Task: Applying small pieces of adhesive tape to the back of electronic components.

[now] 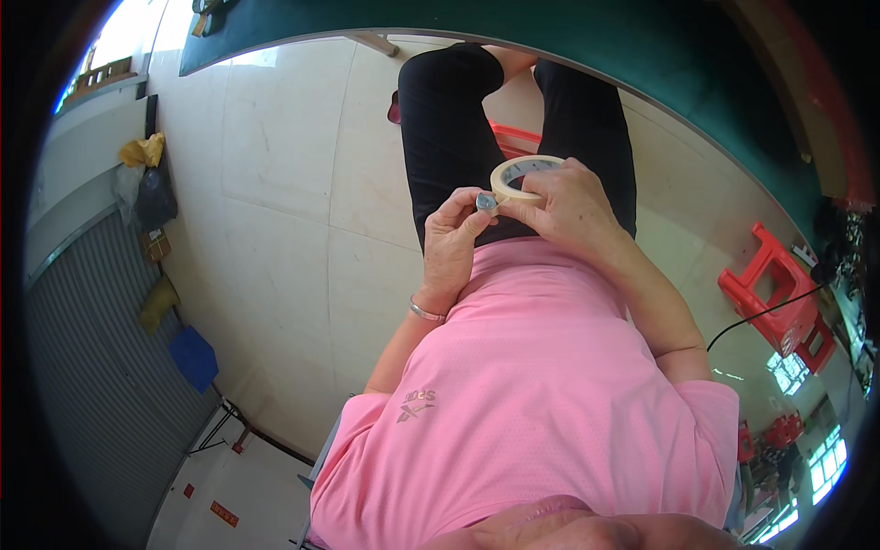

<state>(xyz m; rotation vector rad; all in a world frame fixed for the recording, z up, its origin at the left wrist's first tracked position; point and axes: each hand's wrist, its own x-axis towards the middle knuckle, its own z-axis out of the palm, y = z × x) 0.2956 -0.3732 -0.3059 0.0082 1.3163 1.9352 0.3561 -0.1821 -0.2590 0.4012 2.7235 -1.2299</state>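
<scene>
Over my lap, my right hand (573, 203) grips a roll of cream masking tape (500, 180), with fingers reaching into its open core. Close beside it, my left hand (450, 240) pinches a small greyish, round-ended piece (487, 201) between thumb and fingers. Its exact kind is too small to make out. The tape roll's near-left edge meets this small piece, and a pale strip seems to run between the two. A silvery bracelet circles my left wrist.
A green-topped table (587, 27) curves across the far side, beyond my knees. Red plastic stools (775, 289) stand at the right on pale floor tiles. Bags (154, 197) and a blue object (193, 359) lie along the left wall by a grey ribbed shutter (101, 367).
</scene>
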